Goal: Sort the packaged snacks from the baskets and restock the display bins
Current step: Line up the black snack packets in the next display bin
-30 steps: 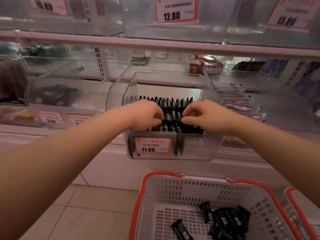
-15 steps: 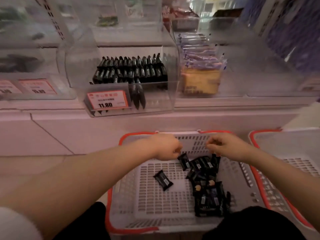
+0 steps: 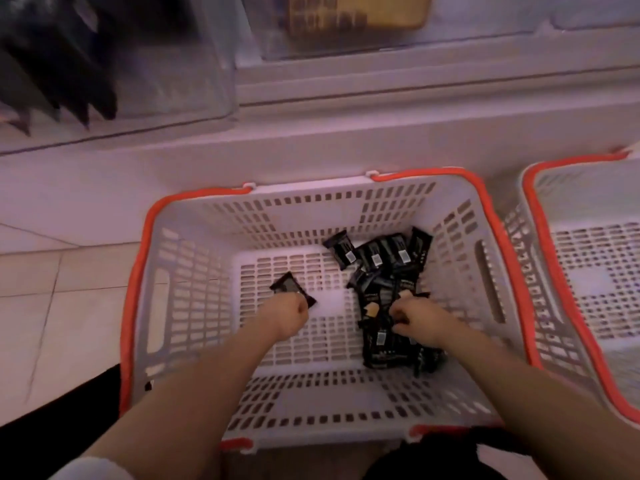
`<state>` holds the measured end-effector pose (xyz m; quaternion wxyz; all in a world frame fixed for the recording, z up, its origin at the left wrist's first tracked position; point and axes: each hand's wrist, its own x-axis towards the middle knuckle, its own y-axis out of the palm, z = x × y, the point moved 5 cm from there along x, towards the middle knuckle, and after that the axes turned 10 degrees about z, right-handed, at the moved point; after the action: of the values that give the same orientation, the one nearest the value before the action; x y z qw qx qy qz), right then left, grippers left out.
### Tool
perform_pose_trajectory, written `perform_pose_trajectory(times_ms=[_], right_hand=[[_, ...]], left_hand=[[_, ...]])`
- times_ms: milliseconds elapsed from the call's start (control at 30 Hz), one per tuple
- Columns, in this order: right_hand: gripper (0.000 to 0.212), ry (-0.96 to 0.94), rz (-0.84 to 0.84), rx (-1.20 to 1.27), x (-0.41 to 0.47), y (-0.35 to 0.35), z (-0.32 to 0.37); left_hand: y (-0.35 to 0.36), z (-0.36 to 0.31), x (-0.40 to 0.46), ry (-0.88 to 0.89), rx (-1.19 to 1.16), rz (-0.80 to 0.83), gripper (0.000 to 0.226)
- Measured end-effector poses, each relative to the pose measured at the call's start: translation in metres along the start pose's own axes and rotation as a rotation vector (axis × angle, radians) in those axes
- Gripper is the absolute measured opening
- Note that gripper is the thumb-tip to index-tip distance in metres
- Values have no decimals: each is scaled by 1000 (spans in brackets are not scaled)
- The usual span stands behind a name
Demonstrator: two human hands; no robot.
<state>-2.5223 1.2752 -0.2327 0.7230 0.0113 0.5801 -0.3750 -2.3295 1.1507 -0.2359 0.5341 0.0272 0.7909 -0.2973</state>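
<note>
Perforated plastic basket [image 3: 194, 306]; glossy, seemingly foil-wrapped snack packs [image 3: 377, 344].

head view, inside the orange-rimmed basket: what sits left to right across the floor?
Left wall of the basket → lone black snack pack → left hand → right hand over the pile of black snack packs → second basket, past the right rim.

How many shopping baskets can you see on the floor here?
2. One white basket with an orange rim sits in the middle, holding black snack packs and both hands. A second basket stands to its right, partly cut off by the frame edge.
</note>
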Motion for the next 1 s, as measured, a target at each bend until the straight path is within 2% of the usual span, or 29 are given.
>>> perform_pose_trajectory(times_ms=[67,133,233,400,533,700,733,767,800,867,933,967,1000], right_hand=[[44,-39,60,-29,15,15,3],[55,-57,52,-69,24,23,3],[58,-59,-10,-176,27,28,6],[34,-137,-71,-103,25,22,10],[11,-150,-133,181,19,7,6],[13,-154,-399,434,4,-15,1],[15,-168,-423,458,0,-16,2],[16,-188,-428,442,-3,-16,5],[17,-210,-416,391,-5,-14,9],[13,-239,-350,261,-5,-6,17],[12,-229,-229,118,-1,6,25],[18,-218,-163,53,4,13,29],[26,-213,-110,-2,8,19,31]], left_hand=[[5,7,9,-34,25,-10,27],[7,12,19,-54,23,-33,35],[7,16,31,-45,137,-118,49],[17,20,51,7,504,-86,72],[25,24,60,72,687,-92,67],[23,37,63,149,780,-151,53],[21,36,62,164,702,-157,51],[18,35,59,177,528,-168,51],[13,33,55,174,255,-178,48],[10,29,47,113,-509,-141,35],[20,21,42,36,-1276,-15,26],[26,15,39,22,-1540,49,27],[30,11,38,29,-1693,90,31]])
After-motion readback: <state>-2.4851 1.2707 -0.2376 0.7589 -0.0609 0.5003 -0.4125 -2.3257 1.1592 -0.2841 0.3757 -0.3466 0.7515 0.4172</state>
